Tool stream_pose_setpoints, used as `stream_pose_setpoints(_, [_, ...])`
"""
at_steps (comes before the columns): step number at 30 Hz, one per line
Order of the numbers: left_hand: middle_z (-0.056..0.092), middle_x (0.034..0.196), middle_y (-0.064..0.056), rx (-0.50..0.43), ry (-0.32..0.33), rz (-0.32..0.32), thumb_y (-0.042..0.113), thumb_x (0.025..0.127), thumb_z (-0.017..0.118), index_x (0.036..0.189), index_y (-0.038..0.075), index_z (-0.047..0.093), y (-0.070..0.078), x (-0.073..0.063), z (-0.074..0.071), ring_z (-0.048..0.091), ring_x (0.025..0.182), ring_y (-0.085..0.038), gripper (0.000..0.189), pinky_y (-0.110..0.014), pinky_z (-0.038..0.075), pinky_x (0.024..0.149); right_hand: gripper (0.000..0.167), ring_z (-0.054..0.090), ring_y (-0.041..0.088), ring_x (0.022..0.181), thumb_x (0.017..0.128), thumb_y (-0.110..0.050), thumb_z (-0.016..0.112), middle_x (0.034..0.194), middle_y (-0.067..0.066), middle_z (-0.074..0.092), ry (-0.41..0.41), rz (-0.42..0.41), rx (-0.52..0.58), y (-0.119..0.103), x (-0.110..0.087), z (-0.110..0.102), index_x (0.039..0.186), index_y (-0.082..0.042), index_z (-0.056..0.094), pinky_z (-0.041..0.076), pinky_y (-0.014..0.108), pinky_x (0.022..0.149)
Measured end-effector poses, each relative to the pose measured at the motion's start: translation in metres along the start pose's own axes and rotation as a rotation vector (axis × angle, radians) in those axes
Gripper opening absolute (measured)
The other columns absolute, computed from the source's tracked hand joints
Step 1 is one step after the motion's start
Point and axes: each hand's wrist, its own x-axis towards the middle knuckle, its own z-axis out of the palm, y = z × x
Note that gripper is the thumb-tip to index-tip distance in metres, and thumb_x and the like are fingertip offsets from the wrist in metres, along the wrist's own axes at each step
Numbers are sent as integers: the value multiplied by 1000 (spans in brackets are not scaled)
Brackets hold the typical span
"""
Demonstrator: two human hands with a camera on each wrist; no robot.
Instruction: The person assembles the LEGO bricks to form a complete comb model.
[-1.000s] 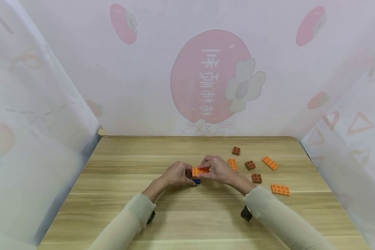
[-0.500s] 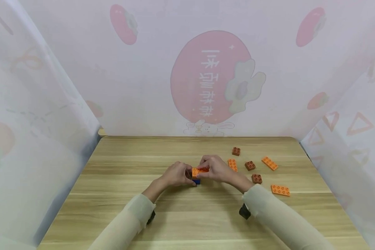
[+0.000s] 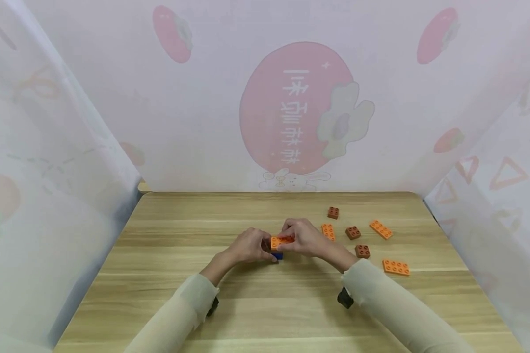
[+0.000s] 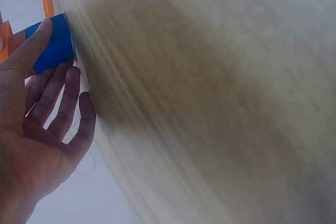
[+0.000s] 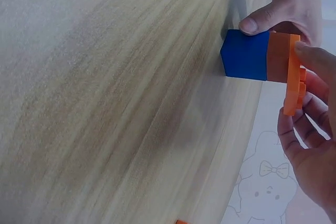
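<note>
A small stack stands on the table between the two hands. Its bottom is a blue block (image 5: 247, 56), with a brown brick (image 5: 278, 57) on top of that. Across the top lies an orange building brick (image 5: 292, 90), a flat studded one that juts out past the brown brick toward the right hand. My left hand (image 3: 249, 245) pinches the blue block low down, thumb on the near side. The right hand (image 3: 306, 238) grips the orange brick by its overhanging part, between thumb and fingers. In the left wrist view, the thumb lies over the blue block (image 4: 56, 43).
On the wooden table (image 3: 181, 294), right of the hands, lie loose brown bricks (image 3: 353, 232) and flat orange bricks (image 3: 396, 267), one orange brick (image 3: 329, 232) close behind the right hand. A white printed curtain (image 3: 203, 122) closes off the back and sides.
Both hands keep their hold on the stack in nearly the same place. The right forearm has shifted very slightly to the left.
</note>
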Motion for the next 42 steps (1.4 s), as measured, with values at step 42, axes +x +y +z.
stream_pose_setpoints(42, [80,98,-2,-39,9,43,23,85,92,106,6,78,-2,-5,0,73,85,-10,30,-26,60,78,39,72,29,101,91,-29,87,118,7,74,6,29,96,26,-36,-23,121,-6,78,61,48,87])
